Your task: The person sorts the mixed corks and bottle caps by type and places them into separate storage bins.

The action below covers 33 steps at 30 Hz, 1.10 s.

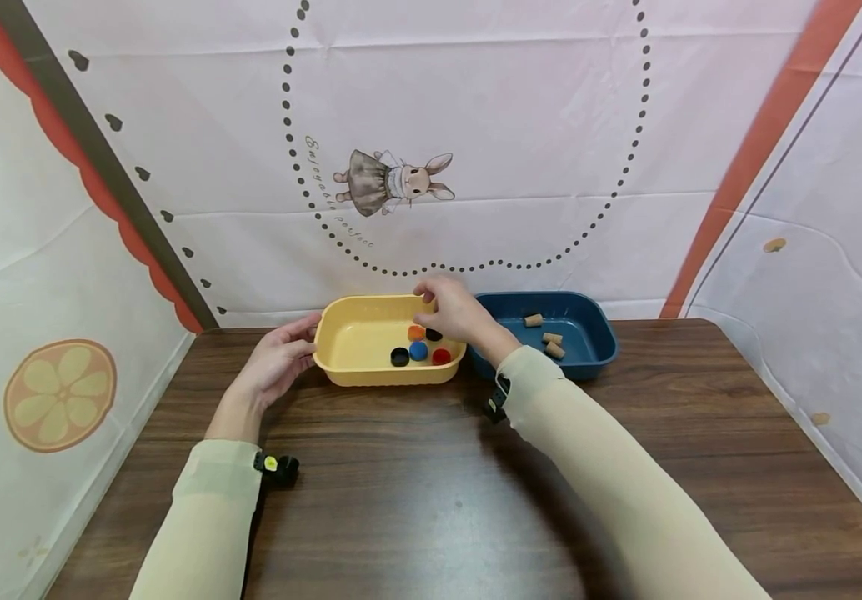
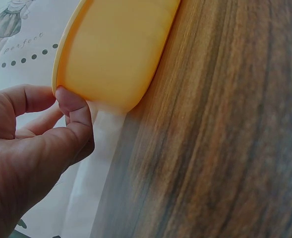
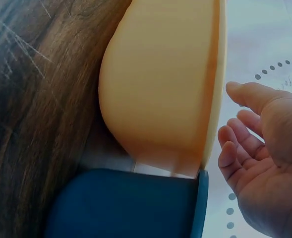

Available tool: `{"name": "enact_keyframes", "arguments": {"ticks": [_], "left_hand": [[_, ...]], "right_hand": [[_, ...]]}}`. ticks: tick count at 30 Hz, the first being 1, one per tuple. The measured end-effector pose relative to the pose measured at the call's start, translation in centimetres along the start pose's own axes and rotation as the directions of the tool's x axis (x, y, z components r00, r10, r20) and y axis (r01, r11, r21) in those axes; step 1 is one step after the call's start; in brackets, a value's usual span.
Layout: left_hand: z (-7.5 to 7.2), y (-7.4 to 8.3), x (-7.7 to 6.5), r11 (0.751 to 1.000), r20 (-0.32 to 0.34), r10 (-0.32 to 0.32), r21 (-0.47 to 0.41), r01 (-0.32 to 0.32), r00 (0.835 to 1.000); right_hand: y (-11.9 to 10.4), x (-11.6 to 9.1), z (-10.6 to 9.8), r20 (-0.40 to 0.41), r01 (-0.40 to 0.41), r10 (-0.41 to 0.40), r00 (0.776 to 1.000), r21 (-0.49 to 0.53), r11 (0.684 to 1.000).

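Note:
At its left end, a yellow tray [image 1: 348, 377] has its rim pinched between the thumb and fingers of my left hand [image 1: 278, 362]; the left wrist view shows the grip on the tray wall [image 2: 111, 49] close up. Several bottle caps lie in the tray's right half: a blue cap [image 1: 418, 351], a red cap [image 1: 441, 357], an orange cap [image 1: 416, 332] and black caps, one of them [image 1: 399, 357] at the front. Over the right end hovers my right hand [image 1: 455, 310], thumb and loosely bent fingers [image 3: 235, 133] apart with nothing between them.
A dark blue tray [image 1: 598, 367] stands right beside the yellow one, with corks [image 1: 553, 338] inside. Both are at the back of a brown wooden table [image 1: 401, 467]. Behind them hangs a printed white cloth [image 1: 521, 150].

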<state>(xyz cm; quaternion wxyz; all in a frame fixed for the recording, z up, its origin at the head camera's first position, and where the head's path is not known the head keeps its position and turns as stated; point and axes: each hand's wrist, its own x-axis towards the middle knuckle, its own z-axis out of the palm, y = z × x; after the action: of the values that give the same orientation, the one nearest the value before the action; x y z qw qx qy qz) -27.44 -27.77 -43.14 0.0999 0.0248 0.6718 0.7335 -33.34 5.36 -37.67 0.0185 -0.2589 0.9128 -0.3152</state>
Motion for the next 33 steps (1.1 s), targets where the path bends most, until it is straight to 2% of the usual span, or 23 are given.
{"name": "enact_keyframes", "arguments": {"ticks": [9, 33], "left_hand": [[0.0, -0.1, 0.0, 1.0, 0.004, -0.004, -0.002, 0.004, 1.0], [0.1, 0.0, 0.1, 1.0, -0.011, -0.016, 0.003, 0.016, 1.0]], "right_hand": [[0.2, -1.6, -1.2, -0.018, 0.015, -0.014, 1.0, 0.025, 1.0], [1.2, -5.7, -3.0, -0.086, 0.044, -0.044, 0.995, -0.002, 0.999]]}}
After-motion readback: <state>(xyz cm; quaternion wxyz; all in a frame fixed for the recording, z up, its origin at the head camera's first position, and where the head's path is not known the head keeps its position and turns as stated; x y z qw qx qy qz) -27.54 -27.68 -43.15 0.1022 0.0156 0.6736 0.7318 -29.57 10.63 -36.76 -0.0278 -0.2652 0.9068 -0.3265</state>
